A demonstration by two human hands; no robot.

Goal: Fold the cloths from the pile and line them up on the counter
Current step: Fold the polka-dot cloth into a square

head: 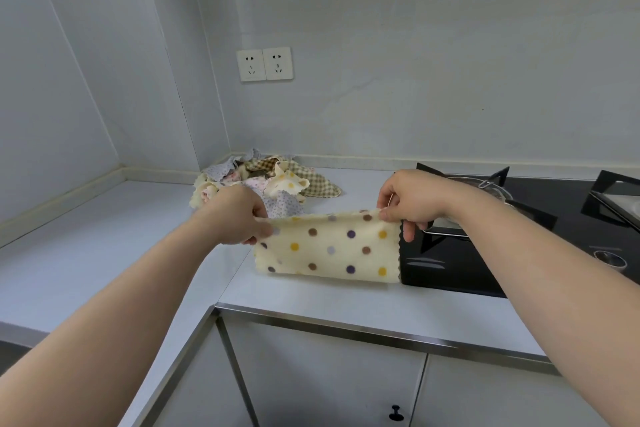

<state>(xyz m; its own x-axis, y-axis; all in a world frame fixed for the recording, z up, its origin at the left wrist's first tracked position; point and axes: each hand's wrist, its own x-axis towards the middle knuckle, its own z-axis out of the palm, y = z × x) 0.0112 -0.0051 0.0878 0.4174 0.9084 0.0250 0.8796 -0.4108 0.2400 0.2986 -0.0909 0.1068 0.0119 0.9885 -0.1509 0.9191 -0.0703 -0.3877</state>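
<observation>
- Pinches the top left corner of a spotted cloth [329,250] between thumb and fingers of the left hand [242,218].
- Pinches the top right corner the same way with the right hand [408,204], stretching the top edge taut.
- Hangs the cloth over the front part of the counter [104,236], its right edge just beside the stove [485,253].
- Looks doubled over once already, judging by the rounded lower edge; cannot tell whether that edge touches the counter.
- Leaves the pile [273,184] heaped in the back corner, several crumpled cloths in it.
- Shows no folded cloth laid out anywhere on the counter in view.
- Seems early in the job: probably one more fold, then setting down, then the whole pile to work through.
</observation>
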